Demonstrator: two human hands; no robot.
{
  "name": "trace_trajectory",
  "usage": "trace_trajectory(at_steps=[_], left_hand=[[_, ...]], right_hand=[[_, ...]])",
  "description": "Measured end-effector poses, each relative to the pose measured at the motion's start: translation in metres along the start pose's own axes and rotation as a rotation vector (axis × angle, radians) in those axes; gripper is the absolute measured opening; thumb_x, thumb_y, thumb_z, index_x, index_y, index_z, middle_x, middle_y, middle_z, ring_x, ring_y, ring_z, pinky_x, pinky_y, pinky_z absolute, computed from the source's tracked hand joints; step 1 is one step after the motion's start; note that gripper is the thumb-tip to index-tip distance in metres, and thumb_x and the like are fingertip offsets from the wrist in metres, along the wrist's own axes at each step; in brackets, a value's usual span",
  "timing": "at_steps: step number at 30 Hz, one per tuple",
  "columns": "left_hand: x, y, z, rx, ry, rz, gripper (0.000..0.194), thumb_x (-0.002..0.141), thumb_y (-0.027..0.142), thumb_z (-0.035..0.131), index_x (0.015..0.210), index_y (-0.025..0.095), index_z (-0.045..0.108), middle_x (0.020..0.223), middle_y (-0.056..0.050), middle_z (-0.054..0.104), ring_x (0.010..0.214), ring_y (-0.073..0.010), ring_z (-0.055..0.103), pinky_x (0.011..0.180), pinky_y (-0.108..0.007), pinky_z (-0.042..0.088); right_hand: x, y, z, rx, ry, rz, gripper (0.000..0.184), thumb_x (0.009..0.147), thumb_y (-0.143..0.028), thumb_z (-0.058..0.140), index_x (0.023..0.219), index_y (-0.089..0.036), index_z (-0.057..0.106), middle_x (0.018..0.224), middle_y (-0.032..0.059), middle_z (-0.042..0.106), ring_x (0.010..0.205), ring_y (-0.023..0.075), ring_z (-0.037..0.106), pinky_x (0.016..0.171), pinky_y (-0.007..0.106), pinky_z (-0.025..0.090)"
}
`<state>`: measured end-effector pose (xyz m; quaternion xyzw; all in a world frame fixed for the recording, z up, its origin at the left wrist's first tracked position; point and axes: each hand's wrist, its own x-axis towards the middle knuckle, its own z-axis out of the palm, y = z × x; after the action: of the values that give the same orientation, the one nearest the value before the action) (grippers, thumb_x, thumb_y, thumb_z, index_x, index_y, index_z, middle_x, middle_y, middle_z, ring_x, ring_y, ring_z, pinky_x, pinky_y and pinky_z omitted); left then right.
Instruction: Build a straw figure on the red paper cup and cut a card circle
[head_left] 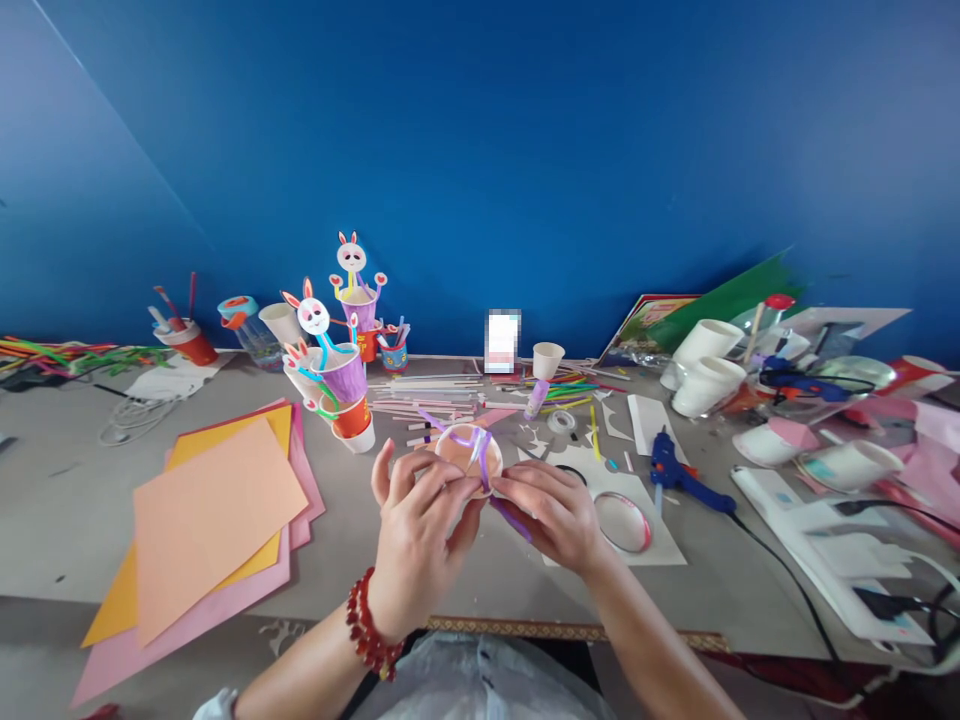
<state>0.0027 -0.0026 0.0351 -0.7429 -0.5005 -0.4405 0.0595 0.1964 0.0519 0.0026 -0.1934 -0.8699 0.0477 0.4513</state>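
Observation:
A paper cup (456, 447) is held between both hands near the table's front, its open mouth tilted up toward me. Purple pipe cleaners (492, 455) cross over its rim, and one end pokes out below, by the right fingers. My left hand (426, 505), with a red bead bracelet at the wrist, is closed on the near side of the cup's rim. My right hand (553, 508) pinches a purple pipe cleaner against the rim's right side. The fingertips of both hands nearly meet, hiding part of the rim and the cup's lower body.
Rabbit-faced cup figures (341, 375) stand at back left, beyond stacked coloured paper (217, 520). To the right lie a blue glue gun (679, 470), a tape roll (622, 522), a power strip (832, 560) and white cups (709, 365). Pipe cleaners (427, 395) lie behind the hands.

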Motion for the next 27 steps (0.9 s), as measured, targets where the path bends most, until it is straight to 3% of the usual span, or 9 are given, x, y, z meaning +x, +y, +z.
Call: trace_trajectory(at_steps=[4, 9, 12, 17, 27], left_hand=[[-0.001, 0.001, 0.001, -0.008, -0.008, -0.001, 0.014, 0.087, 0.015, 0.064, 0.093, 0.026, 0.07, 0.085, 0.0, 0.073, 0.095, -0.0233, 0.061, 0.115, -0.058, 0.021], [-0.003, 0.002, 0.0, -0.043, -0.04, 0.018, 0.016, 0.088, 0.013, 0.062, 0.092, 0.026, 0.07, 0.089, 0.001, 0.075, 0.098, -0.0233, 0.061, 0.117, -0.06, 0.015], [-0.002, 0.003, -0.002, -0.053, -0.059, 0.041, 0.02, 0.088, 0.011, 0.061, 0.096, 0.027, 0.071, 0.092, 0.001, 0.075, 0.098, -0.0228, 0.06, 0.119, -0.06, 0.01], [0.003, 0.005, -0.005, -0.056, -0.087, 0.067, 0.022, 0.088, 0.009, 0.06, 0.098, 0.025, 0.07, 0.093, 0.0, 0.075, 0.099, -0.0225, 0.06, 0.12, -0.061, 0.006], [0.008, 0.0, -0.006, -0.141, -0.14, 0.092, 0.011, 0.088, 0.015, 0.064, 0.092, 0.025, 0.068, 0.09, 0.001, 0.074, 0.099, -0.0219, 0.063, 0.12, -0.061, 0.01]], right_hand=[[0.002, 0.0, 0.002, 0.053, 0.04, 0.025, 0.039, 0.087, -0.01, 0.062, 0.124, -0.024, 0.059, 0.094, 0.009, 0.074, 0.085, 0.0222, 0.07, 0.076, 0.036, 0.058], [0.003, -0.007, 0.006, 0.158, 0.097, 0.221, 0.027, 0.086, -0.014, 0.066, 0.11, -0.026, 0.063, 0.09, 0.0045, 0.074, 0.078, 0.0189, 0.07, 0.073, 0.031, 0.057], [0.005, -0.011, 0.003, 0.167, 0.077, 0.314, 0.027, 0.087, -0.02, 0.068, 0.112, -0.025, 0.062, 0.086, 0.0033, 0.073, 0.071, 0.0167, 0.069, 0.068, 0.028, 0.056], [0.01, -0.013, -0.004, 0.157, 0.021, 0.31, 0.01, 0.088, -0.021, 0.067, 0.097, -0.023, 0.064, 0.084, 0.0041, 0.074, 0.07, 0.0166, 0.068, 0.064, 0.027, 0.053], [0.008, -0.011, -0.01, 0.34, -0.061, 0.419, 0.006, 0.086, -0.021, 0.072, 0.086, -0.021, 0.066, 0.074, 0.0006, 0.071, 0.064, 0.014, 0.065, 0.062, 0.024, 0.05]])
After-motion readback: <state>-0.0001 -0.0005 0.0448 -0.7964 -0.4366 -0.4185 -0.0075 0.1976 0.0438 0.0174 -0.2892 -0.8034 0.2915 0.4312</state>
